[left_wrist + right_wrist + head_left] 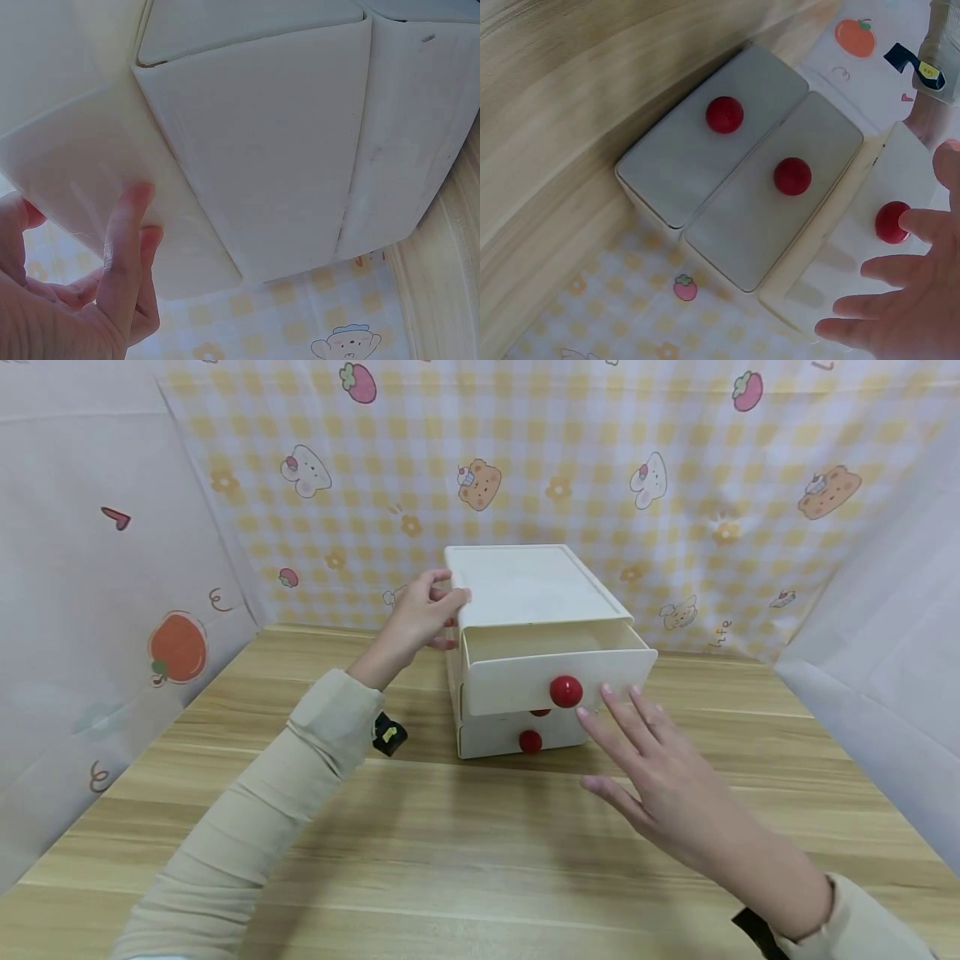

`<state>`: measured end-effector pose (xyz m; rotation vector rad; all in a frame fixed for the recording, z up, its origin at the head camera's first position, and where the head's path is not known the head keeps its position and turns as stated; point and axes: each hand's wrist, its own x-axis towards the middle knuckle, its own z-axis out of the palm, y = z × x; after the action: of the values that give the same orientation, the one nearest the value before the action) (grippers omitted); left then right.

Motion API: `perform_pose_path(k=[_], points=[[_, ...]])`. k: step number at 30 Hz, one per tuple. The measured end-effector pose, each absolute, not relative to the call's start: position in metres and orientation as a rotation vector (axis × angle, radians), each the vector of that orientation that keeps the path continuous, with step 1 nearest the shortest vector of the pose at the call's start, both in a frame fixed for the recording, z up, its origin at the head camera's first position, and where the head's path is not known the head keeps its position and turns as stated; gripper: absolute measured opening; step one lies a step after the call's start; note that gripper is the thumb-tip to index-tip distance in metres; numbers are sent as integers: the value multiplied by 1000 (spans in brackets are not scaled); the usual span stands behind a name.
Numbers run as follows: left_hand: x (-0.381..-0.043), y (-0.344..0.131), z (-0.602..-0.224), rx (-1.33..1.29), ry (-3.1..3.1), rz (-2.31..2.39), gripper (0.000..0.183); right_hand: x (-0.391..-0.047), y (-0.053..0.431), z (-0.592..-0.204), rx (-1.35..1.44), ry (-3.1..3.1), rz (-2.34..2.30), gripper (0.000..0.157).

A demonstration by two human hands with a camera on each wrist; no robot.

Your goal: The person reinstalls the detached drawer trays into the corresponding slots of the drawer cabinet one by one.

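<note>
A white drawer box [536, 581] with three stacked drawers stands on the table. Its top drawer [506, 687] is pulled partway out, and the visible part of its inside looks bare. Each drawer front carries a round red knob [566, 692]. At the box's upper left edge is my left hand [416, 620], its fingertips touching the side wall [82, 157] in the left wrist view. My right hand [671, 785] is before the top drawer's front with fingers spread. In the right wrist view, one fingertip overlaps the top knob [892, 222]; whether it touches, I cannot tell.
The box stands on a wood-grain table [450, 860]. Behind it hangs a yellow checked cloth [525, 435] with cartoon prints, and white cloth [97, 610] lines both sides. A black strap piece [388, 735] shows by the left sleeve.
</note>
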<state>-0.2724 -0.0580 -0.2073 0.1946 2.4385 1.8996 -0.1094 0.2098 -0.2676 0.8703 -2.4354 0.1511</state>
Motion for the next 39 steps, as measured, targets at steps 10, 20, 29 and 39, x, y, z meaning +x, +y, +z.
perform_pose_path(k=[10,20,29,39], points=[[-273,-58,-207,191,2438,1897,58,-110,207,-263,855,-2481,127,61],[-273,-58,-207,190,2440,1896,58,-118,207,-259,845,-2576,175,62],[-273,-58,-207,186,2443,1891,59,-128,203,-255,843,-2653,158,65],[-273,-58,-208,199,2440,1903,59,-141,200,-254,819,-2706,157,64]])
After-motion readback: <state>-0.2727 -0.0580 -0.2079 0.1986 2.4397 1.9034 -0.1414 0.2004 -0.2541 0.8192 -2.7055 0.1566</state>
